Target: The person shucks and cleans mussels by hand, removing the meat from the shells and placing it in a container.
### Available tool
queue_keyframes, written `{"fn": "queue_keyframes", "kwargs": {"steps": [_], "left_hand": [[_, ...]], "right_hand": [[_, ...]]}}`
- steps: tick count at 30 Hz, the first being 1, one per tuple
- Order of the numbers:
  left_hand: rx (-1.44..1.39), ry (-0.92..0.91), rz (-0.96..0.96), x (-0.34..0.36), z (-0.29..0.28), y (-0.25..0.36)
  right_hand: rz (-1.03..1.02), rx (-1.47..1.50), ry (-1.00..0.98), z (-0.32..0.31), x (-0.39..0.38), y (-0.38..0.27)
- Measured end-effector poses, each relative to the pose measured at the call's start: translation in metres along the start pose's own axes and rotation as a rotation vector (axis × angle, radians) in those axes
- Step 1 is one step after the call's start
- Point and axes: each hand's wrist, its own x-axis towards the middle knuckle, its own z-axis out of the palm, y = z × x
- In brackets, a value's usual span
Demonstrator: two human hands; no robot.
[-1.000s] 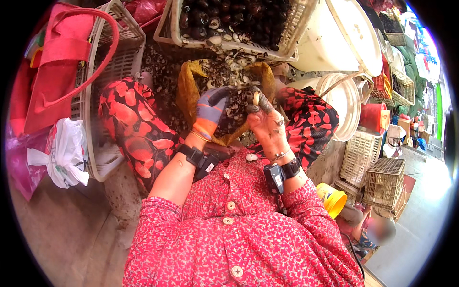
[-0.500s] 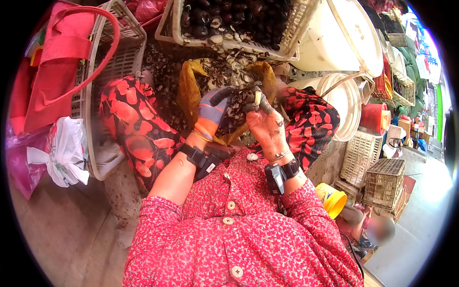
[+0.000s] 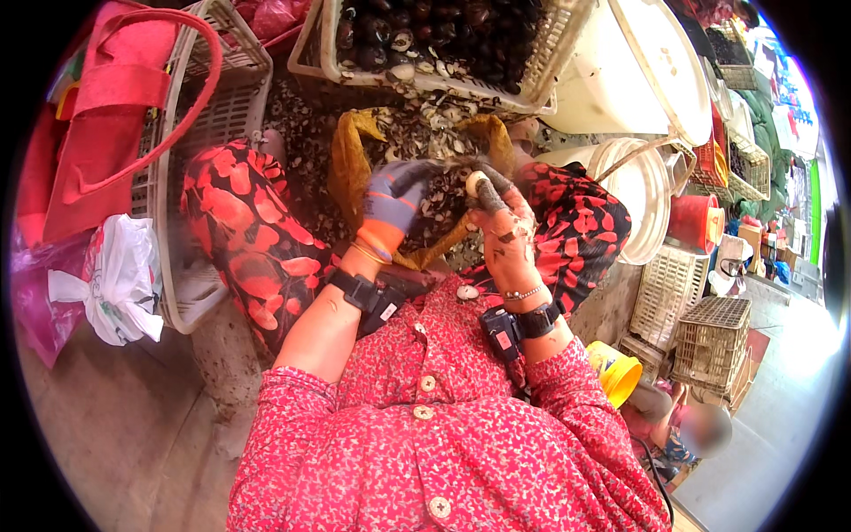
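My left hand (image 3: 394, 197), in a grey and orange glove, is closed over the scrap heap. Its fingertips are smeared by motion, and what they grip cannot be made out. Close by on its right, my right hand (image 3: 505, 217) has dark coverings on some fingers and wet scraps stuck to its skin. It pinches a small pale round piece (image 3: 476, 183), perhaps a peeled water chestnut, by the thumb. Below both hands, a yellow-brown sack (image 3: 348, 164) lies open between my knees, with dark and white peelings (image 3: 434, 199) in it.
Beyond the hands, a pale plastic crate (image 3: 425, 82) holds many dark round pieces. A white tub (image 3: 612, 66) and a white bucket (image 3: 634, 199) stand at the right. To the left are another crate (image 3: 191, 301), a red bag (image 3: 111, 124) and a white plastic bag (image 3: 120, 279). A person (image 3: 678, 421) sits lower right.
My right hand has turned, and the pale piece now shows rounder at the thumb. The left hand's fingers have shifted and blurred; the dark slim thing seen by them earlier is now indistinct.
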Motion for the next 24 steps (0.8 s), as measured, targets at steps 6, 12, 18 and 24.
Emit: {"fn": "queue_keyframes", "kwargs": {"steps": [6, 12, 18, 24], "left_hand": [[0.021, -0.095, 0.111, -0.002, 0.004, -0.003], [0.088, -0.114, 0.247, -0.007, 0.008, 0.018], [0.267, -0.207, 0.413, -0.003, 0.002, 0.018], [-0.345, -0.007, -0.409, 0.000, -0.003, -0.019]], "right_hand": [[0.280, 0.641, -0.178, -0.030, 0.018, 0.026], [0.317, 0.626, -0.095, -0.023, 0.008, 0.025], [0.227, 0.401, -0.152, -0.018, 0.005, 0.012], [0.276, 0.530, -0.155, -0.021, 0.026, -0.012]]}}
